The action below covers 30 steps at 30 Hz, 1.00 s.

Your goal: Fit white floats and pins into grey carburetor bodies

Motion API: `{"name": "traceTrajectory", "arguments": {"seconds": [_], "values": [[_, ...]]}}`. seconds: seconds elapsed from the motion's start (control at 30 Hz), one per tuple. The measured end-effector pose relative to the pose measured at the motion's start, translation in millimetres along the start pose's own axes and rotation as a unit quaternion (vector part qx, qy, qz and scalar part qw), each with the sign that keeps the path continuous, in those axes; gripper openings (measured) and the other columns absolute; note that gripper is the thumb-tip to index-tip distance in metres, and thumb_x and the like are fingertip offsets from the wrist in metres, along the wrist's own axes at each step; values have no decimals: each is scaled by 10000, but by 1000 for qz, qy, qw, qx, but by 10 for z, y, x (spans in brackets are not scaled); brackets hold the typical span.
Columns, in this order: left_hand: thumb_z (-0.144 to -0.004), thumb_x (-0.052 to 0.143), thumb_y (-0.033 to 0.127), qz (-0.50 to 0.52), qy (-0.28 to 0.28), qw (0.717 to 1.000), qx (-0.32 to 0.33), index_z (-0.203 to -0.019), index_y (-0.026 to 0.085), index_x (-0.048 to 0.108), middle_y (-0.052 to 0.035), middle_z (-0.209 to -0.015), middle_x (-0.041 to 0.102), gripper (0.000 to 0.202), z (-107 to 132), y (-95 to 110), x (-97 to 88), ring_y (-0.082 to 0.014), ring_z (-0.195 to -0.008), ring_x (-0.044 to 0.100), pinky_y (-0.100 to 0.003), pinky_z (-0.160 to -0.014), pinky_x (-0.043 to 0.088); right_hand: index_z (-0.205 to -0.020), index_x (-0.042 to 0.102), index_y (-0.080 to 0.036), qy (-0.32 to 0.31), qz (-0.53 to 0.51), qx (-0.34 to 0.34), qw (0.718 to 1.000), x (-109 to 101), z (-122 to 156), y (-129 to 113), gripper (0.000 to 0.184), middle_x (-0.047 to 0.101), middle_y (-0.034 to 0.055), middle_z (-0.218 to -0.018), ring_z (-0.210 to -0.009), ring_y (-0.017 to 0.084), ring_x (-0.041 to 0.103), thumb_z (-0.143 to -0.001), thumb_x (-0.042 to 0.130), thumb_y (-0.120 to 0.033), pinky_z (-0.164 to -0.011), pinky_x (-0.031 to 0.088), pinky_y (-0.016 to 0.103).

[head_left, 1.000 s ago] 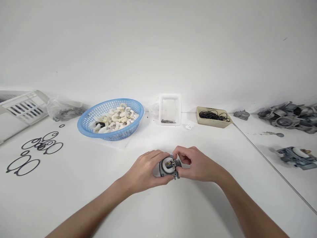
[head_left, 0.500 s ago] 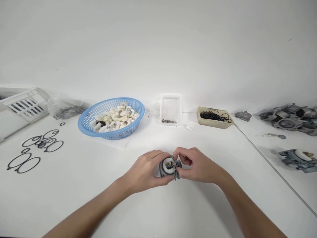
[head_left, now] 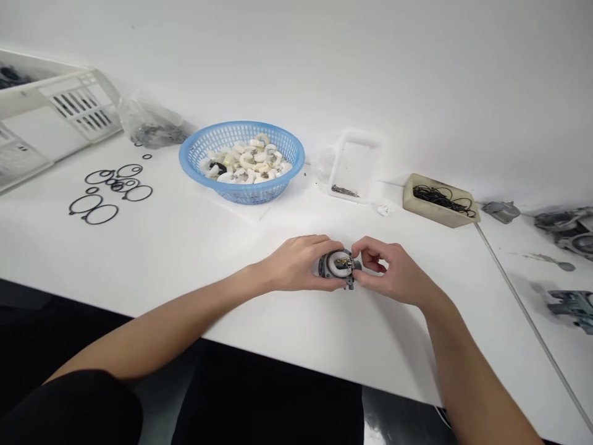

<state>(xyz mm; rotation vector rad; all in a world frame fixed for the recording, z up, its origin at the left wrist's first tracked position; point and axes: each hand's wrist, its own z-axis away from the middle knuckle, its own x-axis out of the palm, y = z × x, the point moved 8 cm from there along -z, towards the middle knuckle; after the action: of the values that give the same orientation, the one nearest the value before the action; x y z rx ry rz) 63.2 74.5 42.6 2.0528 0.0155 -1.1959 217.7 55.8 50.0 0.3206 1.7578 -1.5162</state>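
Observation:
A grey metal carburetor (head_left: 323, 267) with a white C-shaped float (head_left: 334, 267) and brass parts in its open face sits low over the table. My left hand (head_left: 303, 262) wraps its left side, thumb along the lower edge and fingers along the top. From the right, my right hand (head_left: 386, 269) has its thumb and index fingertips against the carburetor's right edge, by the float's hinge end. Whether a small pin is between those fingertips is too small to tell.
Behind stand a blue basket (head_left: 241, 196) of white floats, a white tray (head_left: 370, 167) with thin pins and a beige box (head_left: 433, 213) of black rings. Black gaskets (head_left: 102, 214) lie left, near a white crate (head_left: 50, 133). More carburetor parts (head_left: 574, 306) are at the right.
The view has tilted down and turned, so the table's front edge and dark clothing now show. Both hands stay on the carburetor with nearly the same grip.

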Motion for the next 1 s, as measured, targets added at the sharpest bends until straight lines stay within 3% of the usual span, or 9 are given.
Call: {"name": "traceTrajectory", "arguments": {"seconds": [0.17, 0.27, 0.37, 0.43, 0.53, 0.63, 0.77, 1.0], "values": [[-862, 784, 537, -1, -9, 1000, -2, -1285, 236, 628, -48, -1072, 729, 542, 8, -18, 2, -251, -948, 705, -313, -767, 512, -1061, 597, -251, 2, 13, 2, 1000, -63, -5, 90, 218, 462, -27, -762, -705, 165, 458, -867, 694, -274, -689, 414, 307], [-835, 798, 588, 7, -8, 1000, 2, -1317, 249, 608, -43, -1056, 726, 619, 24, -38, -9, -253, -915, 708, -312, -719, 503, -1267, 575, -278, -23, 18, -20, 999, -28, -19, 50, 430, 588, 37, -1039, -903, 219, 551, -887, 754, -370, -862, 486, 372], [-787, 778, 716, 12, 2, 1000, 22, -1344, 253, 591, -56, -1061, 728, 748, 33, -47, -41, -277, -906, 715, -344, -743, 521, -1431, 517, -311, -62, 26, -16, 998, 79, -36, -55, 647, 557, 77, -1337, -1136, 283, 570, -868, 806, -448, -981, 504, 425], [-811, 722, 767, 2, 15, 999, 36, -1281, 237, 632, -58, -1009, 730, 714, 36, -52, -81, -280, -875, 714, -364, -765, 527, -1467, 502, -316, -77, 44, 5, 996, 143, -47, -142, 719, 527, 80, -1411, -1222, 306, 554, -841, 831, -442, -1013, 510, 438], [-966, 599, 679, -29, 53, 997, 50, -1114, 208, 704, -54, -923, 723, 505, 43, -66, -177, -254, -829, 703, -359, -781, 518, -1439, 517, -314, -81, 108, 26, 990, 185, -68, -320, 682, 554, 64, -1381, -1221, 298, 559, -840, 827, -413, -1016, 506, 433], [-1087, 448, 514, -39, 102, 993, 55, -986, 190, 711, -56, -885, 714, 430, 62, -90, -289, -227, -819, 688, -338, -793, 499, -1272, 600, -295, -91, 193, 33, 976, 191, -101, -510, 428, 622, 29, -1223, -1095, 259, 596, -885, 770, -360, -929, 502, 388], [-1117, 352, 451, -26, 144, 988, 51, -942, 190, 676, -53, -894, 713, 452, 73, -137, -364, -215, -805, 669, -328, -765, 471, -1148, 632, -261, -103, 271, 43, 956, 163, -158, -655, 311, 643, 7, -1033, -945, 227, 598, -869, 756, -319, -804, 461, 340], [-1123, 358, 442, -57, 133, 987, 75, -998, 194, 658, -41, -890, 708, 409, 41, -132, -245, -207, -760, 663, -324, -712, 452, -1041, 627, -234, -84, 331, 64, 938, 3, -147, -571, 334, 648, -5, -958, -869, 209, 587, -785, 797, -366, -725, 401, 312]]}}
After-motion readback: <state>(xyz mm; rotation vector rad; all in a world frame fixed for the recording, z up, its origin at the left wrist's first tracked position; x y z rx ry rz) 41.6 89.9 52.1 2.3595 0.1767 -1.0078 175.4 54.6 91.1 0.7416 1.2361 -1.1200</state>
